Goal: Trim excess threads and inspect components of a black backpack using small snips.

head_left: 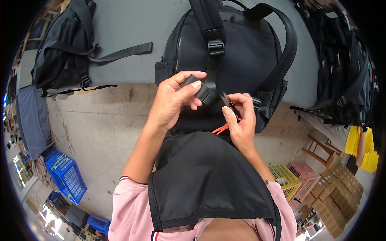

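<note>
A black backpack (245,52) lies on the grey table in front of me, its shoulder straps facing up. My left hand (171,96) is closed, pinching the folded end of a black webbing strap (206,95) between thumb and fingers. That strap runs up toward a black plastic buckle (216,47) on the padded shoulder strap. Close beside it, my right hand (243,122) is closed around a small pair of thread snips (226,99), blades pointing up toward the strap. An orange cord (220,129) hangs below the right hand.
Another black backpack (60,52) lies at the table's left, its loose strap stretched across the grey table (120,28). More black bags (341,60) are piled at the right. Blue crates (66,176), a yellow crate (284,180), cardboard boxes (333,197) and a person in yellow (362,146) are beyond.
</note>
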`<state>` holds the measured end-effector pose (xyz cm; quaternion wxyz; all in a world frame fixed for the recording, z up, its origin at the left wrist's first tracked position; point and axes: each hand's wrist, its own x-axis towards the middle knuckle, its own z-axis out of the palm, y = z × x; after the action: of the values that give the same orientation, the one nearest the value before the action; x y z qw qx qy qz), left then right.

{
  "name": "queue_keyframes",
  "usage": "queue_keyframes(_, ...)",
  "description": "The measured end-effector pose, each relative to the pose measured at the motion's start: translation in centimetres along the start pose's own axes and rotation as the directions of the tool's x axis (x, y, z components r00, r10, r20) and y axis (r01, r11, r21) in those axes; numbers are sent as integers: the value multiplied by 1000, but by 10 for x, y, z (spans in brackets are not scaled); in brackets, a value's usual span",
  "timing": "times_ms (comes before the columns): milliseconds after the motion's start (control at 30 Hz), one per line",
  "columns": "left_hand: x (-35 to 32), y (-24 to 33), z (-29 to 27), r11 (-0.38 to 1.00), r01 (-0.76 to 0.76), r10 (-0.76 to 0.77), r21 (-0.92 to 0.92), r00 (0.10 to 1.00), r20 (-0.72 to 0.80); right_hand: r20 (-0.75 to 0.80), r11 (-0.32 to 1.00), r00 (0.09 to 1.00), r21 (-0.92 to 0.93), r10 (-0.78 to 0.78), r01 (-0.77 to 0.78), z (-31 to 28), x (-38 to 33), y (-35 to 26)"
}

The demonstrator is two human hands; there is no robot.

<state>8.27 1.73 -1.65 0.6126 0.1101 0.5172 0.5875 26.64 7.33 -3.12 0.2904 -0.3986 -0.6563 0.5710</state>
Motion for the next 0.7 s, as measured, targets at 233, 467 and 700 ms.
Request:
queue_keyframes(233, -4, 1, 1, 1000, -16, 16, 17, 1000, -24, 66, 840, 945, -442, -320, 315, -3, 7, -25)
queue_keyframes(467, -2, -2, -2, 996, -32, 34, 80, 999, -18, 153, 720, 903, -557, -400, 414, 0, 7, -24)
queue_keyframes(700, 8, -8, -4, 997, 5, -1, 72, 998, -66, 120, 823, 929, -435, -350, 366, -1, 10, -12)
